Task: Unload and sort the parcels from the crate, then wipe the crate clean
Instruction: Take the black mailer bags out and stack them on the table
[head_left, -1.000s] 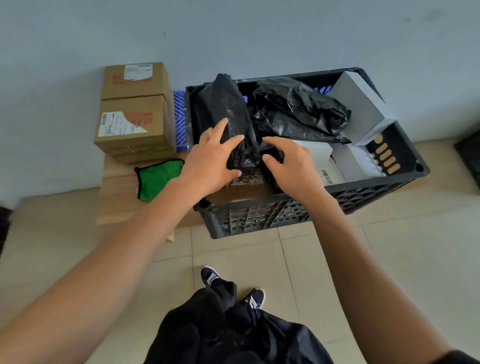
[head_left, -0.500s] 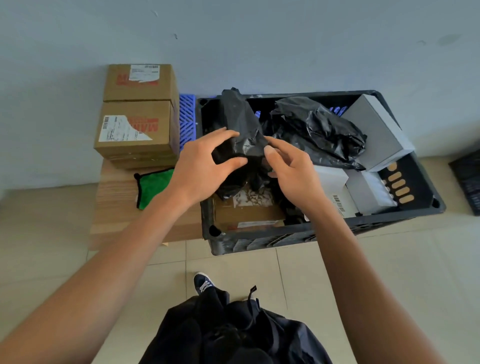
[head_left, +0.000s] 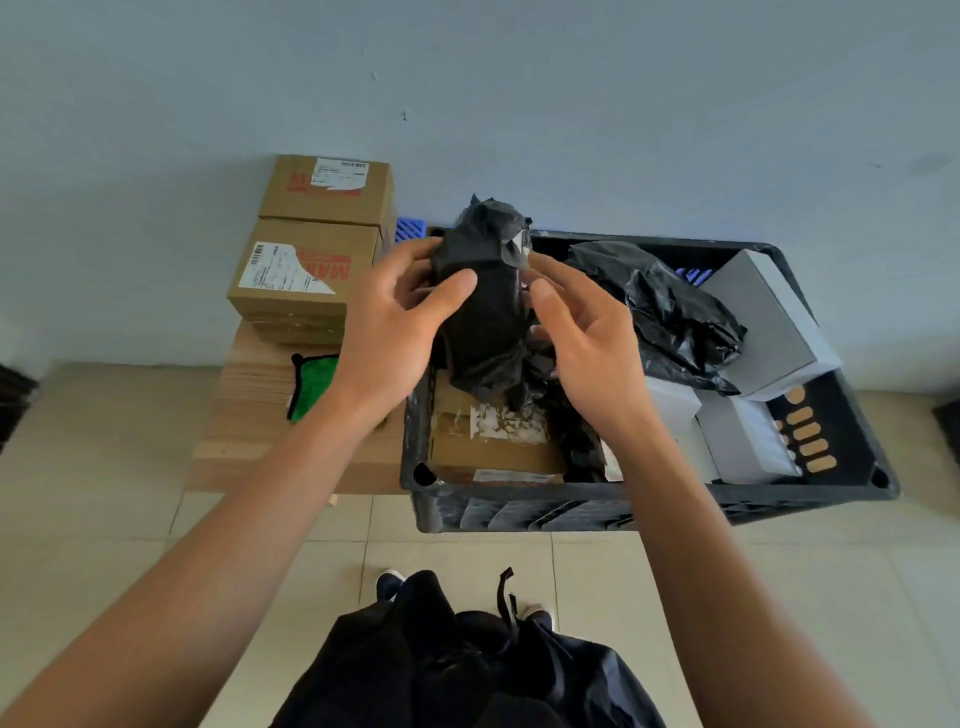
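A pale blue-grey wall (head_left: 467, 78) is filling the upper half of the view, meeting a floor (head_left: 104, 545) of large beige tiles with thin grout lines. A black plastic crate (head_left: 519, 512) with slotted sides is sitting against the wall on that floor. To its left a low wooden counter (head_left: 244, 447) is touching the crate's left side. At the counter's back edge, against the wall, two brown cardboard boxes (head_left: 306, 275) with white labels are standing stacked, and a green cloth (head_left: 314, 382) with black trim is lying just in front of them.

Both hands are holding a black wrapped parcel (head_left: 480, 312) upright above the crate's left end. The left hand (head_left: 384, 338) is gripping it with the thumb curled across its front, while the right hand (head_left: 582, 338) is touching its right edge with the fingers loosely spread.

Inside the crate, a brown box (head_left: 493, 441) is lying at the near left corner, a crumpled black bag (head_left: 670, 312) is lying in the middle, and grey boxes (head_left: 763, 322) are leaning at the right end. The person's dark clothing (head_left: 457, 665) and shoes are showing at the bottom, over the tiles
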